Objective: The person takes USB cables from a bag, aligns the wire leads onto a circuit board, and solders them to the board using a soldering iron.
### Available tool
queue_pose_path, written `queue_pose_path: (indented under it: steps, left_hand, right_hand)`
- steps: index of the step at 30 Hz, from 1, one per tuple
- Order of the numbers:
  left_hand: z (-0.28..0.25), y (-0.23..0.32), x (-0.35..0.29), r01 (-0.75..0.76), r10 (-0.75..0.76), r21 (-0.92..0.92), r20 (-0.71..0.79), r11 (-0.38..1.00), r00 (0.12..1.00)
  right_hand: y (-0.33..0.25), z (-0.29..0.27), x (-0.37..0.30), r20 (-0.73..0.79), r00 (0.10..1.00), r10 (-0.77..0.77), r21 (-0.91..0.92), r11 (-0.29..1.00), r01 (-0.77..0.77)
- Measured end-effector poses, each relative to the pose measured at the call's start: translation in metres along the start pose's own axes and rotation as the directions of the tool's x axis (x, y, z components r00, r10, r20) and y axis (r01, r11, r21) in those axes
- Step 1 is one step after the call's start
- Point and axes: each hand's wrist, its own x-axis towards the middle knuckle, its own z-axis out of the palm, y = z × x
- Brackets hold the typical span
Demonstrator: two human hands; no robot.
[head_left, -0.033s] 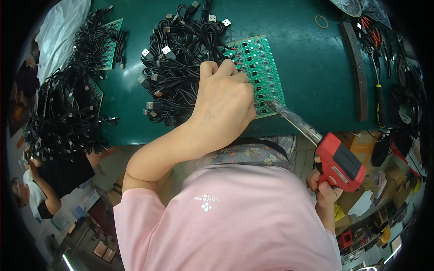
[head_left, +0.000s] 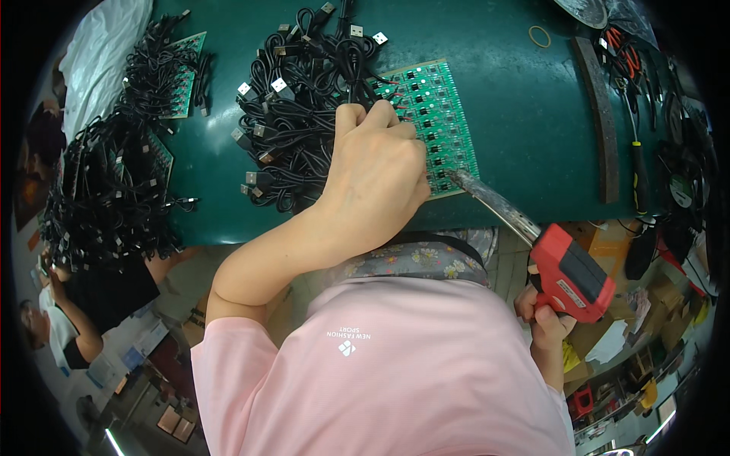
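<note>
Gripped the red soldering gun (head_left: 578, 273) in the right hand (head_left: 546, 321), fingers wrapped firmly round its lower part, beside the pink shirt (head_left: 395, 365), with the metal barrel (head_left: 502, 207) slanting up and left over the tabletop's near edge. Set the tip (head_left: 454, 175) at the nearer rows of the green circuit board panel (head_left: 441, 114) — could not tell touching from hovering. Curled the left hand (head_left: 380, 171) over the lower left part of the panel, knuckles up, fingertips tucked out of sight; could not make out the gap between them, nor anything pinched there. Found the panel lying on the green tabletop (head_left: 525, 91), in front of the body, with the black USB cables (head_left: 293, 137) heaped against its left side and red wires (head_left: 397, 95) showing near its upper left.

For clean work here, called for a braced left hand and a panel free of cable pull. Needed a light, slanted touch of the tip, brief and without dragging across neighbouring rows. Demanded care, too, with hot metal so near the left hand — and near the cable jackets.
</note>
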Motion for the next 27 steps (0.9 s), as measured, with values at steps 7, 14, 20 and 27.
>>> queue_pose_path:
  steps: [7, 14, 20, 27]
  left_hand:
    - [0.001, 0.001, -0.002, -0.005, 0.005, -0.012, -0.013, 1.000, 1.000]
    - [0.003, 0.000, -0.009, 0.045, -0.050, -0.069, -0.064, 0.997, 0.997]
    - [0.004, 0.002, -0.007, 0.033, -0.036, -0.044, -0.064, 0.998, 0.997]
    - [0.005, 0.004, -0.008, 0.022, -0.022, -0.003, -0.073, 1.000, 0.997]
  right_hand:
    - [-0.004, 0.011, 0.003, -0.022, 0.997, 0.080, 0.083, 0.993, -0.078]
    - [0.005, 0.010, 0.004, 0.008, 0.997, 0.082, 0.138, 0.987, -0.083]
    - [0.001, 0.014, 0.007, -0.031, 0.997, 0.076, 0.152, 0.986, -0.071]
    - [-0.014, 0.015, 0.009, -0.004, 1.000, 0.030, 0.029, 0.999, -0.030]
